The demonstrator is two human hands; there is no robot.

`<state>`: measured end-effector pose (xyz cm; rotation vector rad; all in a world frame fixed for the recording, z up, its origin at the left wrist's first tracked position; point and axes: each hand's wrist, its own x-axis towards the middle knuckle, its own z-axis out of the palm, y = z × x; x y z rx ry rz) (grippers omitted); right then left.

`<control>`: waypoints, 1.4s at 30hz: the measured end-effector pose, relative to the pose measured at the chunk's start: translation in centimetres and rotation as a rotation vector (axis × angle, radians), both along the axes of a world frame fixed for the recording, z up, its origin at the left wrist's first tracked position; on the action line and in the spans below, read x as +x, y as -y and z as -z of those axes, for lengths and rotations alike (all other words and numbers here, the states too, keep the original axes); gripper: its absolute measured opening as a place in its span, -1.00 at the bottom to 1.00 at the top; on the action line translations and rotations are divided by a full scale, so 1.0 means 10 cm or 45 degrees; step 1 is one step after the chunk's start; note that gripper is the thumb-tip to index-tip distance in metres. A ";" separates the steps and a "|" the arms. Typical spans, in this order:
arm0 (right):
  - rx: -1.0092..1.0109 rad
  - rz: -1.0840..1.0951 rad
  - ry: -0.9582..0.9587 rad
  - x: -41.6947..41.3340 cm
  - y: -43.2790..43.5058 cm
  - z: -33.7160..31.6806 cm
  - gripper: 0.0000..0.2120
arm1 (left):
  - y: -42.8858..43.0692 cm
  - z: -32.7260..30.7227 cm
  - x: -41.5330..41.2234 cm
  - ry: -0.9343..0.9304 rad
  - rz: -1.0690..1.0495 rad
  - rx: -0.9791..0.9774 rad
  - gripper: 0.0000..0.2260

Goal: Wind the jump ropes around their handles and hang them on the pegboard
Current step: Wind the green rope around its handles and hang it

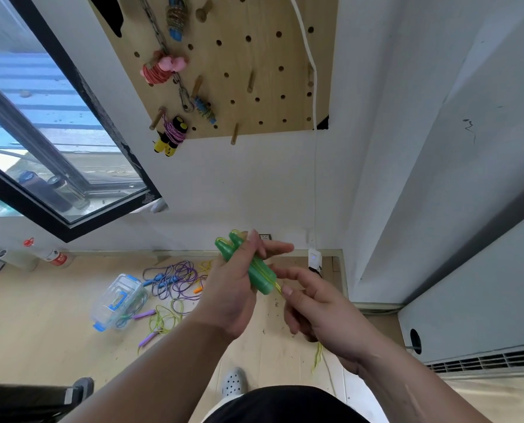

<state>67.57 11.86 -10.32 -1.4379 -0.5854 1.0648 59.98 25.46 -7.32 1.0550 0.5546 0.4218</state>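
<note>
Head view: the left hand (233, 288) curls round two hard, likely light green plastic handles (259, 274). Just below that grip, the right hand (318, 303) pinches the thin yellow rope (278, 286); it looks floppy, so pull it tight.

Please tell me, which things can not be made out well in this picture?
- Head view: green plastic jump-rope handles, middle covered by the left hand.
- Head view: thin yellow-green rope, a stretch hidden behind the right hand.
- Head view: blue-handled wound rope on the wooden pegboard, cut by the top edge.
</note>
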 end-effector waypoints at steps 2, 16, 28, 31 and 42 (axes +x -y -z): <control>-0.008 0.012 -0.019 0.00 0.00 -0.04 -0.72 | 0.02 0.00 0.00 0.012 0.027 0.051 -0.69; 0.032 0.031 0.170 0.01 -0.04 -0.08 -0.75 | 0.05 0.01 -0.03 -0.082 0.067 0.164 -0.60; 0.007 0.052 0.337 -0.07 -0.21 -0.02 -0.75 | 0.02 0.07 -0.03 -0.070 -0.034 0.189 -0.66; -0.024 0.039 0.450 -0.08 -0.22 -0.03 -0.74 | 0.05 0.15 0.01 -0.066 -0.104 0.181 -0.68; 0.172 0.257 -0.166 -0.11 -0.24 -0.01 -0.76 | 0.16 0.25 0.10 -0.093 -0.227 0.433 -0.80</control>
